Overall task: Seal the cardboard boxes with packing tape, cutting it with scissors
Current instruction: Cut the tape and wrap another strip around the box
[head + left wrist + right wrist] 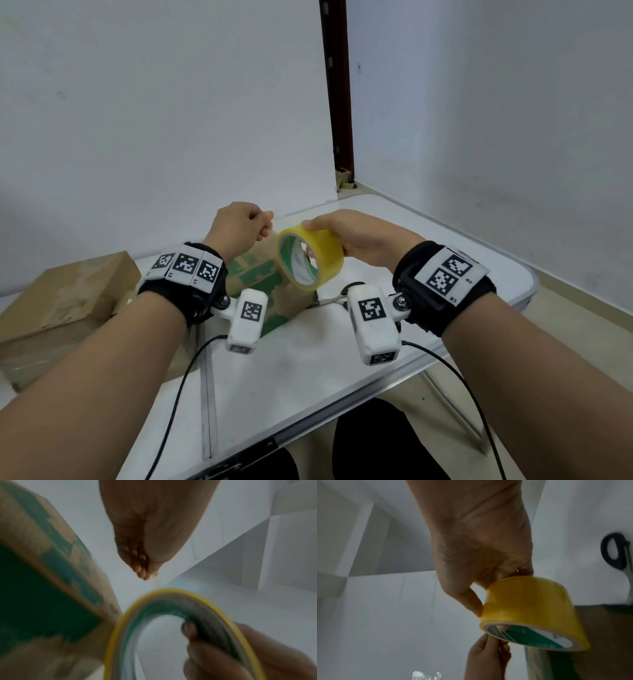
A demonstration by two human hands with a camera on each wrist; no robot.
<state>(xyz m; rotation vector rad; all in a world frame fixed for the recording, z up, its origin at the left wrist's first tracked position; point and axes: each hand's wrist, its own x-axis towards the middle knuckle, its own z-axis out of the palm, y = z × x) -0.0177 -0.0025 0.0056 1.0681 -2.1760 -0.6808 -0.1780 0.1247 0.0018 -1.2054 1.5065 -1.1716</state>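
Observation:
A roll of yellow packing tape (317,265) is held up above the table by my right hand (313,236), thumb on its outer face and fingers through its core. Just left of the roll, my left hand (264,226) has its fingertips pinched together at the roll's edge, apparently on the tape's loose end (156,583), which is faint. In the right wrist view the left fingers (489,641) touch the rim of the roll (530,608). Under the roll lies a cardboard box with green print (263,287). Scissors (337,297) lie on the table, partly hidden behind my right wrist camera.
A plain brown cardboard box (65,308) sits at the left of the white folding table (308,370). White walls close in behind and to the right. Camera cables hang off the front table edge. The scissors' black handle (613,550) shows at the right.

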